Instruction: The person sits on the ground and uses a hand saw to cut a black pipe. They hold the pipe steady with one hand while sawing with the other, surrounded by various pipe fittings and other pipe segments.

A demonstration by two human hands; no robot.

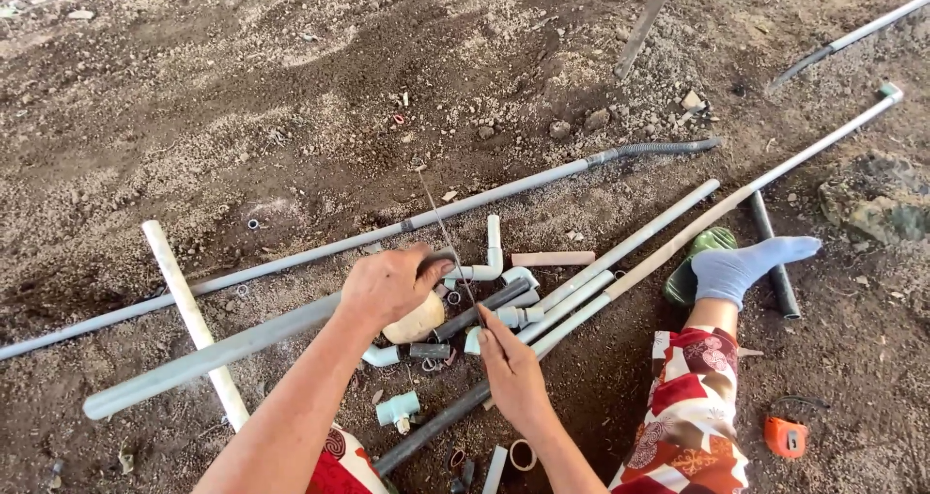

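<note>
Soft, even daylight lies over the dirt ground (242, 116), bright but with no hard sun patch. Shadows are short and faint, sitting just under the long grey pipe (484, 199) and beneath the left hand (387, 286) and the right hand (511, 368). No glare on the pale plastic. The middle reads sharp; the far corners go softer and slightly grainy. Straight pipes bow a little toward the frame edges, a wide-lens bend.
</note>
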